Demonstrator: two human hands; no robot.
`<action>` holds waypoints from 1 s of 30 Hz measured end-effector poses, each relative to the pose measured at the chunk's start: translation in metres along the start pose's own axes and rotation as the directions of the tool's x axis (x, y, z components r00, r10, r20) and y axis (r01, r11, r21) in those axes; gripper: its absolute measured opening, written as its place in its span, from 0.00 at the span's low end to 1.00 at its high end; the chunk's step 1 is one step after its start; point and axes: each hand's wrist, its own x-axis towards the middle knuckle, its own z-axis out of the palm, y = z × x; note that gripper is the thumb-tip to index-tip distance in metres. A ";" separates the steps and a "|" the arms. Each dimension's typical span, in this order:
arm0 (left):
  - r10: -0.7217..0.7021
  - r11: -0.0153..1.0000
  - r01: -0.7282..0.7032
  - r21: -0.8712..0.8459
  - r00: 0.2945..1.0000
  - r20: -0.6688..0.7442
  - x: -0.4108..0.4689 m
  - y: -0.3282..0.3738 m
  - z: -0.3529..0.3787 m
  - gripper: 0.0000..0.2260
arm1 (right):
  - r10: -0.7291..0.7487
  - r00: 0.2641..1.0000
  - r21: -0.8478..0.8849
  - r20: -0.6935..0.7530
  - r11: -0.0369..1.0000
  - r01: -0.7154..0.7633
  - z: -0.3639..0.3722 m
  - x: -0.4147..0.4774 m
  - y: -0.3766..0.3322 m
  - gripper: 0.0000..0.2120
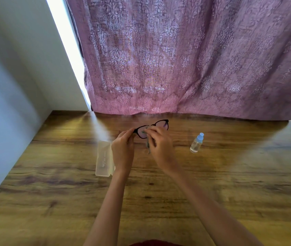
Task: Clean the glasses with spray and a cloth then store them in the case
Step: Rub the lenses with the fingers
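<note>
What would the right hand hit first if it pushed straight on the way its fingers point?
The right hand meets the cloth it pinches, pressed on a lens of the glasses. Past those, the line seems to cross the table to the curtain; depth is unclear.

We take this for a room in a home. A mauve curtain [176, 59] with a damask pattern hangs down to the back edge of a wood-grain desk [230, 183]. A plain white wall [16, 68] closes the left side, and a strip of daylight [64, 41] shows between wall and curtain.
</note>
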 end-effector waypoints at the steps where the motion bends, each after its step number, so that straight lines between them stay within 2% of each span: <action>1: -0.005 1.000 0.005 -0.001 1.000 -0.010 0.000 0.000 0.000 0.09 | -0.013 1.000 -0.011 0.006 1.000 0.013 0.000 -0.003 -0.001 0.12; 7: 0.008 1.000 -0.007 -0.024 1.000 0.005 -0.001 0.001 0.004 0.10 | -0.146 0.983 -0.058 0.108 0.986 0.153 0.003 -0.001 -0.007 0.13; 10: 0.027 1.000 -0.027 -0.006 1.000 0.003 -0.002 0.002 0.005 0.10 | -0.124 0.985 -0.077 0.123 0.988 0.134 0.001 0.009 -0.004 0.13; 14: -0.072 0.997 0.071 -0.040 0.997 -0.030 0.002 0.000 0.004 0.12 | -0.070 0.993 -0.084 0.094 0.993 0.078 -0.004 0.009 0.002 0.14; 21: -0.034 0.998 0.032 -0.061 0.999 -0.021 -0.001 0.003 0.007 0.11 | -0.169 0.976 -0.073 0.141 0.981 0.180 -0.001 0.002 -0.008 0.13; 23: -0.017 0.998 0.015 -0.068 1.000 -0.019 -0.002 0.003 0.007 0.11 | -0.151 0.981 -0.055 0.119 0.986 0.158 0.001 0.008 -0.009 0.14; 27: -0.048 0.996 0.046 -0.080 0.998 -0.035 0.000 0.000 0.004 0.12 | -0.024 0.999 -0.001 0.047 1.000 0.025 -0.002 0.012 -0.003 0.15; 30: -0.063 0.996 0.060 -0.070 0.997 -0.041 0.001 -0.004 0.004 0.13 | -0.021 0.999 -0.027 0.025 0.999 0.022 -0.002 0.006 0.002 0.12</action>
